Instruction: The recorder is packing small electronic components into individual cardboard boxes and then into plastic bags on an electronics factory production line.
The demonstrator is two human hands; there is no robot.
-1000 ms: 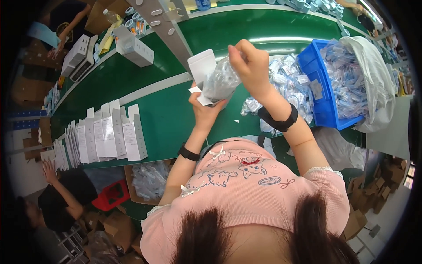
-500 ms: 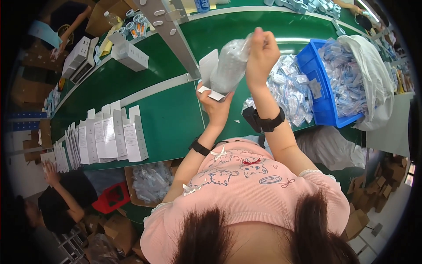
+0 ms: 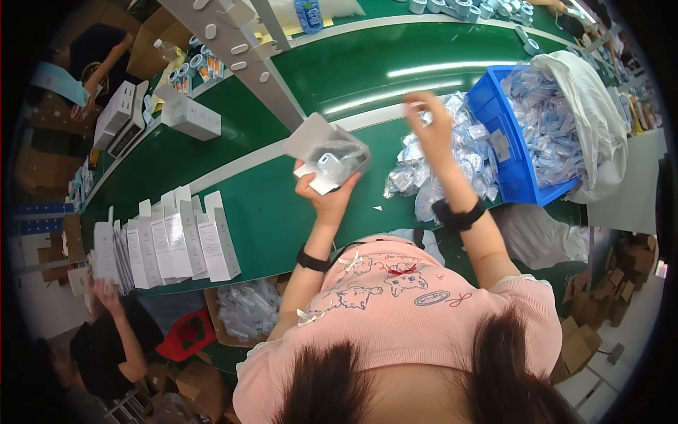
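Note:
My left hand (image 3: 328,198) is wrapped round the lower part of a white cardboard box (image 3: 311,139), whose flaps stand open. Inside it, a clear-wrapped item (image 3: 329,163) with a pale blue-white part shows through the opening; its exact kind is hidden by the wrap. To the right of the box, my right hand (image 3: 436,136) is raised with bent fingers apart and nothing visible in them. Below and behind that hand lies a pile of small clear bags (image 3: 462,159) with pale blue and white contents.
A blue bin (image 3: 487,106) full of similar bags stands at the right, under a white sack (image 3: 593,106). Upright white boxes (image 3: 219,240) line the left table edge, where a co-worker's hand (image 3: 106,293) holds one. A grey metal post (image 3: 247,63) rises beyond my left hand.
The bubble-wrapped item has gone down into the box. My right hand has let go of it and moved right and down; my left hand has tilted the box and shifted slightly left.

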